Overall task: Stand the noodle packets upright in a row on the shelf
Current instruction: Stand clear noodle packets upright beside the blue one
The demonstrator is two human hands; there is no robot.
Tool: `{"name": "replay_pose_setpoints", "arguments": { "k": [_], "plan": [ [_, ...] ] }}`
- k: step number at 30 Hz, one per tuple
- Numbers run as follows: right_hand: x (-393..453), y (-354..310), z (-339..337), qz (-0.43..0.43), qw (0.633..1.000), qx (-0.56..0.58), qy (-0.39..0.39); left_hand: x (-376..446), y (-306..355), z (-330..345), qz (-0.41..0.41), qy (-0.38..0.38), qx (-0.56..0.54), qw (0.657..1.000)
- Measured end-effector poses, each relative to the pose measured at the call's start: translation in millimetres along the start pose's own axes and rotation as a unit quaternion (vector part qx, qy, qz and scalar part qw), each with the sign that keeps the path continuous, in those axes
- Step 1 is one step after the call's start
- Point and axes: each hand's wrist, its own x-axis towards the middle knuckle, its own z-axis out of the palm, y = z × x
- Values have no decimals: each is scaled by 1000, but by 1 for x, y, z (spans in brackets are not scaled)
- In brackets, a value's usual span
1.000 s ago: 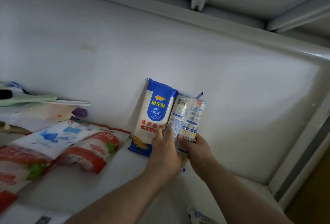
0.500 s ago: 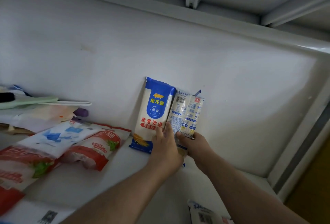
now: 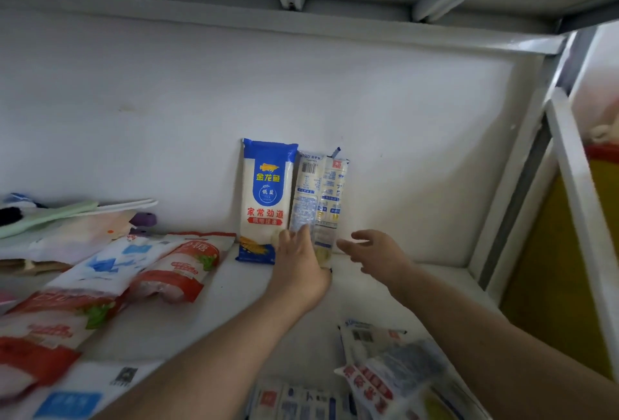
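Note:
Two noodle packets stand upright against the back wall of the white shelf (image 3: 207, 319). The blue-and-white packet (image 3: 266, 198) is on the left. A pale packet with its printed back showing (image 3: 320, 191) touches its right side. My left hand (image 3: 299, 268) rests flat against the lower part of the pale packet, fingers touching both packets. My right hand (image 3: 375, 253) hovers just right of the pale packet, fingers spread, holding nothing. More noodle packets (image 3: 385, 369) lie flat at the shelf's front.
Red-and-white bags (image 3: 174, 268) and a blue-and-white bag (image 3: 104, 262) lie flat on the left. Green and white flat items (image 3: 60, 215) are stacked at far left. The shelf's right post (image 3: 522, 165) bounds bare shelf surface to the right of the packets.
My right hand has let go of the pale packet and drawn off to the right. The pale packet now stands straighter beside the blue one. My left hand stays on it.

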Motion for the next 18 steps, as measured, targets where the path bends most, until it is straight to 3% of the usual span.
{"name": "replay_pose_setpoints", "arguments": {
  "k": [13, 18],
  "plan": [
    [-102, 11, -47, -22, 991, -129, -13, -66, 56, -4, -5, -146, 43, 988],
    [-131, 16, -61, -45, 973, -223, -33, -87, 83, -16, -28, -250, 59, 966]
  ]
}}
